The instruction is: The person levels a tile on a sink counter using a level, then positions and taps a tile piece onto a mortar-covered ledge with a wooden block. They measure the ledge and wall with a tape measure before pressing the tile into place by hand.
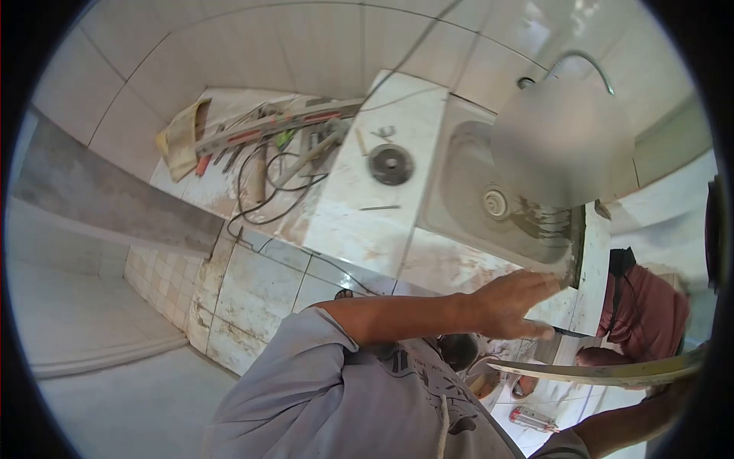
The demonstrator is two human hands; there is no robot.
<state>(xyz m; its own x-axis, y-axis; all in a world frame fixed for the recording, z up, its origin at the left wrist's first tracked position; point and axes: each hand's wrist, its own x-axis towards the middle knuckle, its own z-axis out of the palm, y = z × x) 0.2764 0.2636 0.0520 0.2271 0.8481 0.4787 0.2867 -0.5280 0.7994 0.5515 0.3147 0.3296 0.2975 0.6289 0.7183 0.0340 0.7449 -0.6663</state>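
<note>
My left hand (516,304) is over the front edge of the tiled counter (451,260), near the sink's front right corner. Its thumb stands apart from the other fingers and nothing shows in it. At the lower right, my right hand (679,394) grips the far end of a long, thin tile piece (596,372), seen almost edge-on; its fingers are partly lost in the dark rim. The sink (466,168) has a round drain and brownish dirt.
A black disc (391,164) lies left of the sink, a spirit level (260,131), tools and a cable (248,172) farther left. A curved faucet (589,57) rises behind. A person in maroon clothing (650,314) is at right. A red-and-white packet (533,418) lies on the floor.
</note>
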